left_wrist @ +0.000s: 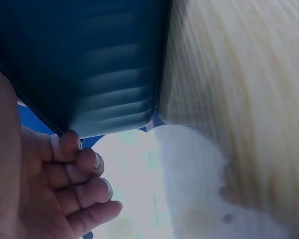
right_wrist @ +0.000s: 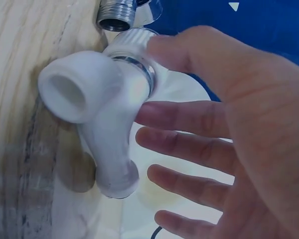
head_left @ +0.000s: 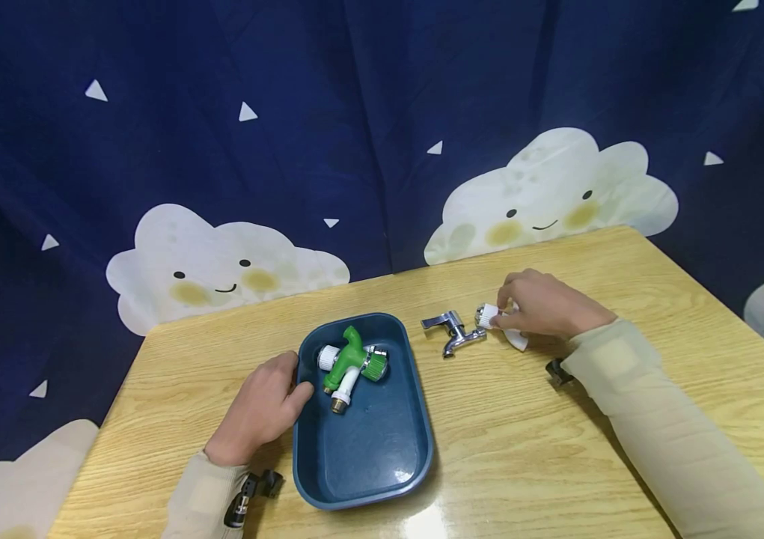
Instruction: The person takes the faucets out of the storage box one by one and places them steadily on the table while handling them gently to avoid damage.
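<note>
My left hand (head_left: 263, 404) holds the left rim of a dark blue plastic basin (head_left: 420, 419), thumb over the edge and fingers along the outside wall. In the left wrist view its fingers (left_wrist: 72, 194) are loosely bent beside the basin (left_wrist: 114, 79). Inside the basin a green faucet (head_left: 352, 352) lies across a white faucet (head_left: 348, 383) with a brass threaded end. Over on the right, my right hand (head_left: 543, 303) pinches another white faucet (right_wrist: 107, 124) by its ribbed knob and neck, with thumb and index finger; the other fingers are spread. Beside it a chrome faucet (head_left: 454, 329) lies on the table.
The wooden table (head_left: 523, 442) ends at a dark blue curtain (head_left: 382, 135) printed with clouds and triangles. A black wrist strap mount (head_left: 559, 372) is on the right sleeve, and another (head_left: 247, 495) is on the left.
</note>
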`<action>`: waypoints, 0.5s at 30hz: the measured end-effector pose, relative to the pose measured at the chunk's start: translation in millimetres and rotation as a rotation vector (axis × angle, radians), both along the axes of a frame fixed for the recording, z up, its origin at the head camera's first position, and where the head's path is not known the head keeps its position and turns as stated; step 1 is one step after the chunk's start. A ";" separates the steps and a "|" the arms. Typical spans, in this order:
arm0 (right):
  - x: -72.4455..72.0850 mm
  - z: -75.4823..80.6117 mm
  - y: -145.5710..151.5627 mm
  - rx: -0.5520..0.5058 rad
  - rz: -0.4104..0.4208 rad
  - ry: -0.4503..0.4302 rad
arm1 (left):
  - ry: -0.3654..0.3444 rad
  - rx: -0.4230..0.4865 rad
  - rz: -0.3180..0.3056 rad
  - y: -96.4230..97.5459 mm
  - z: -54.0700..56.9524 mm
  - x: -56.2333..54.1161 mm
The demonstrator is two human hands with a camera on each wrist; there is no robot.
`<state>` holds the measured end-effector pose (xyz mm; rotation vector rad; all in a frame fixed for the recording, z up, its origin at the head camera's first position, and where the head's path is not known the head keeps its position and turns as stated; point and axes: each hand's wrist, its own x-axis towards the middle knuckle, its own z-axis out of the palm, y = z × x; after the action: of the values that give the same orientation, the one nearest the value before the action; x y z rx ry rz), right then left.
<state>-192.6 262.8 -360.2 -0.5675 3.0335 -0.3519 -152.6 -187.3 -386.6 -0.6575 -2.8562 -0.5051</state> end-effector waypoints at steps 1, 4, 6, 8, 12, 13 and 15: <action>0.4 0.9 -0.4 0.000 0.000 0.004 | 0.001 0.002 -0.001 0.0 0.1 0.1; 0.7 3.5 -1.3 -0.009 0.008 0.011 | 0.007 0.003 -0.002 -0.4 -0.5 -0.2; 1.2 4.8 -1.7 -0.011 0.013 0.013 | 0.010 0.004 -0.004 -0.6 -0.8 -0.5; 1.7 5.7 -2.0 -0.011 0.014 0.018 | 0.012 0.004 -0.006 -0.7 -1.1 -0.8; 2.8 6.7 -3.0 -0.004 0.022 0.038 | 0.008 0.005 -0.006 -0.3 -0.3 -0.8; 3.3 7.1 -3.5 -0.003 0.025 0.044 | 0.008 0.003 -0.005 -0.2 -0.2 -0.6; 4.2 7.8 -4.5 0.001 0.032 0.056 | 0.004 0.000 -0.001 0.0 0.1 -0.2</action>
<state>-188.4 258.3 -352.4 -0.6363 3.0738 -0.3393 -152.8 -187.3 -386.5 -0.6594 -2.8520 -0.5031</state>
